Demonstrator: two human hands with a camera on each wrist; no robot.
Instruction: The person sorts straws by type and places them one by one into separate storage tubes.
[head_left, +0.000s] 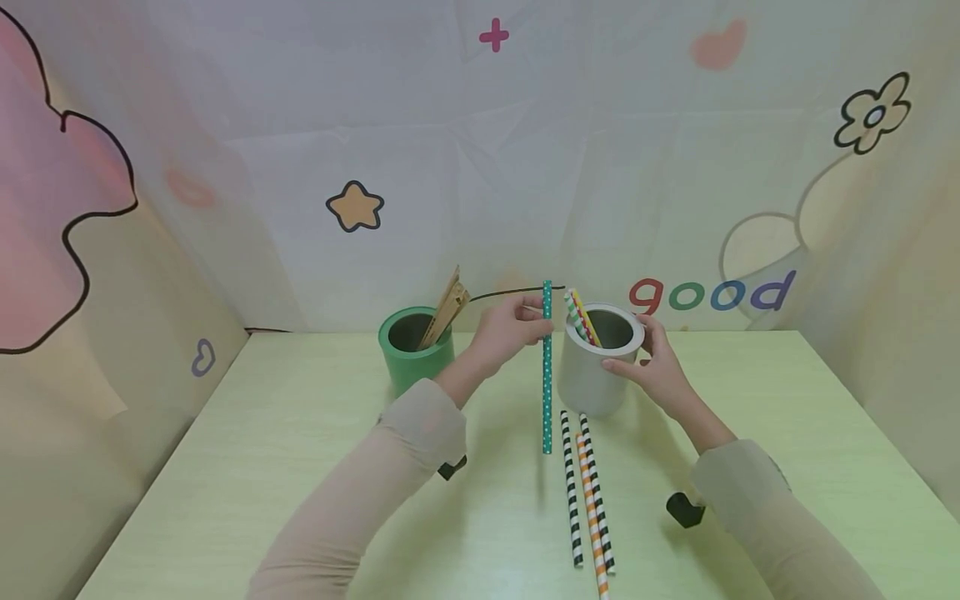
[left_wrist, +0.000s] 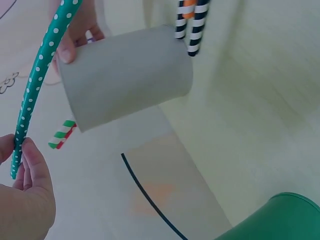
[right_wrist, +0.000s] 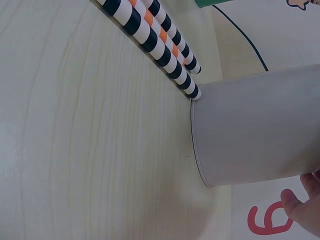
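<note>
My left hand [head_left: 506, 333] pinches a teal paper straw with white dots [head_left: 547, 383] near its upper end. The straw hangs upright just left of a light grey cup [head_left: 592, 387]. In the left wrist view thumb and fingers close around the dotted straw [left_wrist: 36, 80]. My right hand [head_left: 663, 375] holds the grey cup at its right side near the rim, thumb in front. Several patterned straws [head_left: 579, 317], green-striped, red and yellow, lean at the left inside that cup. The right wrist view shows the cup's side [right_wrist: 255, 130] and part of the right hand [right_wrist: 305, 205].
Two black-and-white striped straws [head_left: 572, 492] and an orange-and-white one [head_left: 592, 517] lie on the table [head_left: 262, 500] in front of the grey cup. To the left stands a green cup [head_left: 412, 367] holding brown wooden sticks [head_left: 446, 312]. A printed cloth [head_left: 450, 167] hangs behind.
</note>
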